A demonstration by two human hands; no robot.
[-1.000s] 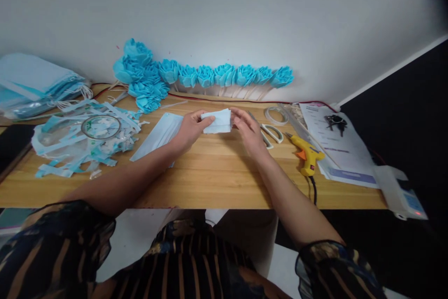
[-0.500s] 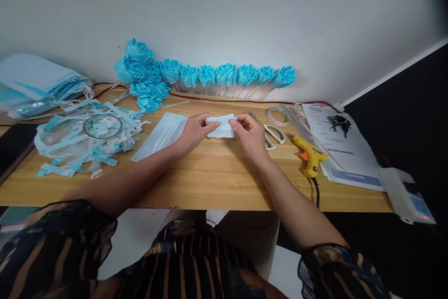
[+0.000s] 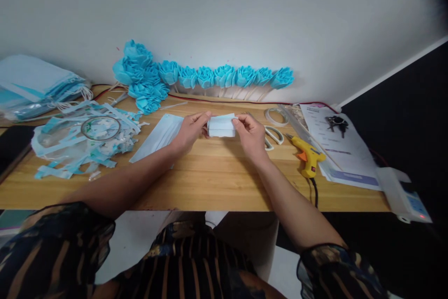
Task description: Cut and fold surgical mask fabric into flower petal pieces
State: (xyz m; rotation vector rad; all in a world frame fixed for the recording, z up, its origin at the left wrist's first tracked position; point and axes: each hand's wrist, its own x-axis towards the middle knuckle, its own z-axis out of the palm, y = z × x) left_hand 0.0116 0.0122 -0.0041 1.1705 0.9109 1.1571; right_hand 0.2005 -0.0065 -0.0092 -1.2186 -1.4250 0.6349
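Between my hands, above the wooden table, is a small folded piece of pale blue face-mask fabric (image 3: 222, 126). My right hand (image 3: 251, 132) pinches its right edge, thumb in front. My left hand (image 3: 193, 128) has its fingers closed at the left edge, the thumb drawn up by the upper left corner; the fingertips behind the fabric are partly hidden. A flat pleated face mask (image 3: 158, 136) lies just left of my left hand, partly under the wrist. Beside my right hand are scissors (image 3: 275, 136), with only the pale handles plainly showing.
Blue fabric flowers (image 3: 224, 76) on sticks lean along the wall. Left lie mask scraps (image 3: 89, 142), a tape roll (image 3: 101, 128) and bagged masks (image 3: 38, 86). Right are a clear tape roll (image 3: 276, 116), a yellow glue gun (image 3: 308, 154) with its cord, papers (image 3: 336, 149) and keys (image 3: 337, 122).
My left thumb has lifted off the front of the folded fabric to its upper left corner, uncovering more of it. My right hand keeps its pinch, and the view has shifted slightly.
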